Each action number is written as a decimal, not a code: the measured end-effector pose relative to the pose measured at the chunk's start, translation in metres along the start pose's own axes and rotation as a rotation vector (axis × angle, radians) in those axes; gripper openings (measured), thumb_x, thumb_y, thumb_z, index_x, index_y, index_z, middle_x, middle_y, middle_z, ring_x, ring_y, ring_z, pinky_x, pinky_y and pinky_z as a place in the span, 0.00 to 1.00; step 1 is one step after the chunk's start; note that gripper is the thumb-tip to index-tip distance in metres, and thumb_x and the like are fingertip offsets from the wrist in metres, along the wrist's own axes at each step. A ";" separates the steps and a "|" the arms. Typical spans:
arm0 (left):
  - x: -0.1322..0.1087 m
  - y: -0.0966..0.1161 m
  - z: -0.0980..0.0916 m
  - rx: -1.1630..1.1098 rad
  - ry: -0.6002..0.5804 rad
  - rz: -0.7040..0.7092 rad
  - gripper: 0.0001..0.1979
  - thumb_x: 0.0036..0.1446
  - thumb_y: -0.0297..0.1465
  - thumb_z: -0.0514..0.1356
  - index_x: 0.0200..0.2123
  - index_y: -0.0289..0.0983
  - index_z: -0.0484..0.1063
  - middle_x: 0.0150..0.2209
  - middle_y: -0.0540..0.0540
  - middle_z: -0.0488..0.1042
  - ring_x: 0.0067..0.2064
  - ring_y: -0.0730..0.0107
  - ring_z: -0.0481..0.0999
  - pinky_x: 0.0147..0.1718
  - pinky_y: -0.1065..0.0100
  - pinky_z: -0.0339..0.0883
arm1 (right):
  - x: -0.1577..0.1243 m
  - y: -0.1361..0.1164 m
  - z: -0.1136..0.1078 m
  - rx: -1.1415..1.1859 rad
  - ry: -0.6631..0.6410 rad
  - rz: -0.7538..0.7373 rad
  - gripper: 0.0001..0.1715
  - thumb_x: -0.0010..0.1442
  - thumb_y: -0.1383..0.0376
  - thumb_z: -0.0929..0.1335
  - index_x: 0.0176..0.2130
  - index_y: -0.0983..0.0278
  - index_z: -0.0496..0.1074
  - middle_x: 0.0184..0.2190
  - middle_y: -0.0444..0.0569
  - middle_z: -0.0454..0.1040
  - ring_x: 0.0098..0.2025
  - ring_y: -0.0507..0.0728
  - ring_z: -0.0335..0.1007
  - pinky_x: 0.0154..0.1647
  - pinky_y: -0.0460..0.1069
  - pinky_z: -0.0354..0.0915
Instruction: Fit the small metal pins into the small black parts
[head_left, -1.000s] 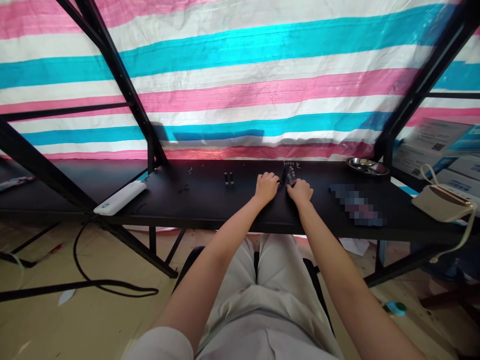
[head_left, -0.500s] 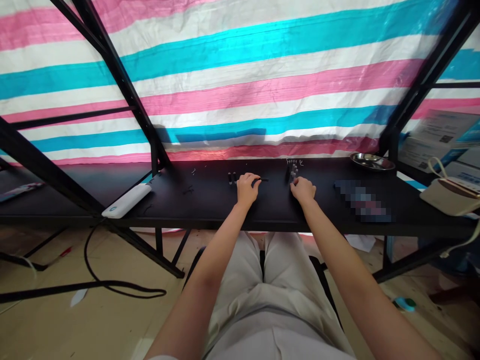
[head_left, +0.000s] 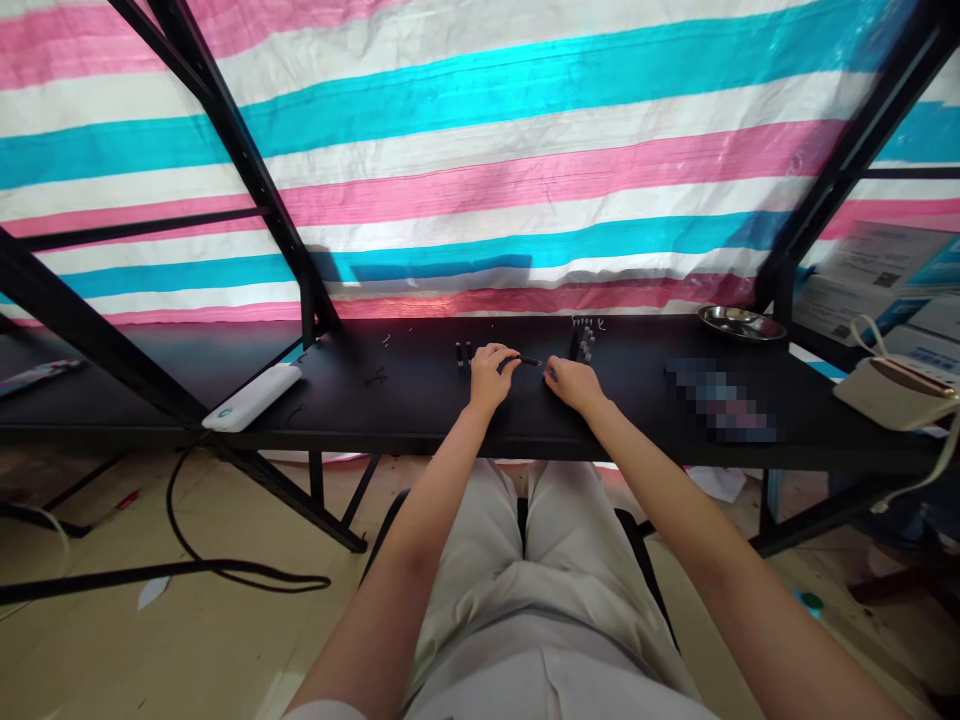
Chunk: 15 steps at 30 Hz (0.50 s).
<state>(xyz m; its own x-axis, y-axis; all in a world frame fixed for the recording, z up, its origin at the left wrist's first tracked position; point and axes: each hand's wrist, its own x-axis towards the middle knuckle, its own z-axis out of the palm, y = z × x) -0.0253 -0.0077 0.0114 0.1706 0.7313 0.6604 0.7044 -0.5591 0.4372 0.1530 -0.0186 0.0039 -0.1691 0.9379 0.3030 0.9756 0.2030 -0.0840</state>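
Note:
My left hand (head_left: pixel 491 378) rests on the black tabletop (head_left: pixel 420 415), its fingers shut on a thin black rod (head_left: pixel 529 360) that points right. My right hand (head_left: pixel 574 385) is close to the rod's right end, with its fingertips drawn together; I cannot tell whether they hold anything tiny. Just left of my left hand stand two small black cylinders (head_left: pixel 462 353). A cluster of small upright dark parts (head_left: pixel 583 345) lies beyond my right hand, near the far edge. Tiny wire bits (head_left: pixel 375 377) are scattered on the left of the tabletop.
A steel dish (head_left: pixel 741 322) sits at the far right, near a pixelated blurred patch (head_left: pixel 720 400). A white power bank (head_left: pixel 253 397) lies at the left edge, and a beige pouch (head_left: pixel 896 392) lies at the right. Black frame bars (head_left: pixel 247 170) rise in front of a striped tarp.
My left hand has moved left and now holds the black rod. My right hand has slid left, away from the cluster and towards the rod's end.

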 end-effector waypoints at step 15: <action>-0.002 -0.003 0.010 -0.125 0.039 0.238 0.09 0.56 0.37 0.59 0.37 0.39 0.74 0.37 0.46 0.73 0.41 0.68 0.69 0.43 0.63 0.63 | -0.002 -0.001 0.002 -0.121 0.058 -0.015 0.11 0.62 0.64 0.59 0.42 0.64 0.66 0.37 0.52 0.74 0.35 0.55 0.70 0.28 0.47 0.50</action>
<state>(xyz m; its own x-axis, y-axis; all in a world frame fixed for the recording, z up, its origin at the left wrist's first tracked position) -0.0206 -0.0034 0.0025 0.2930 0.5597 0.7752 0.5572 -0.7588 0.3373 0.1523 -0.0199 0.0012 -0.1789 0.9163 0.3583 0.9833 0.1785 0.0347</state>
